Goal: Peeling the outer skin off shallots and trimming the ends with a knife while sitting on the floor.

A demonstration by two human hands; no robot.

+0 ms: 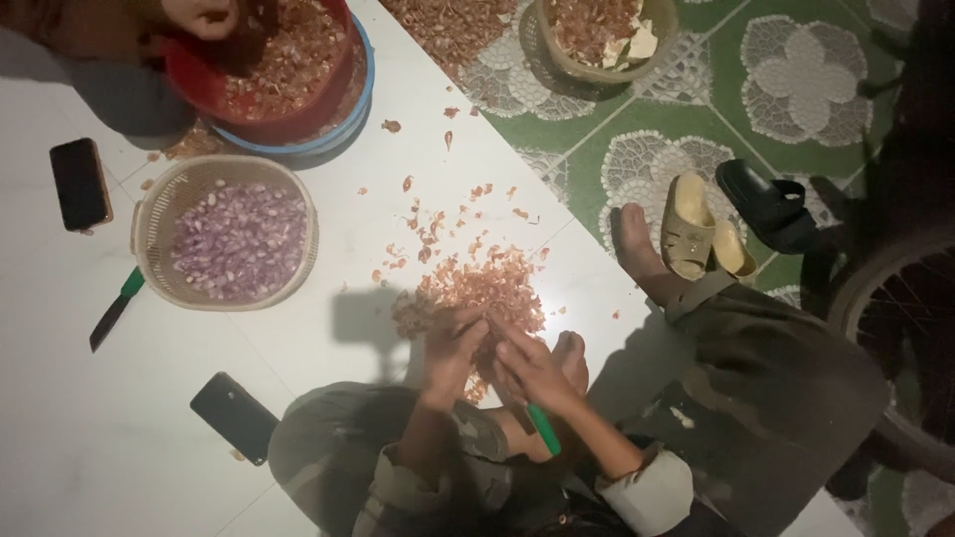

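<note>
A small shallot [484,343], mostly hidden, is pinched between both hands above the peel heap [473,288] on the white floor [99,438]. The left hand [450,346] is curled around it; the right hand [532,370] is clenched on a green-handled knife [543,430]. A basket of peeled shallots [227,234] is set well apart, beside a second knife [115,309].

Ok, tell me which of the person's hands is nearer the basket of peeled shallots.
Left. The left hand lies just right of the basket in the picture; the right hand, holding a green-handled knife, sits farther right, beyond the left.
</note>
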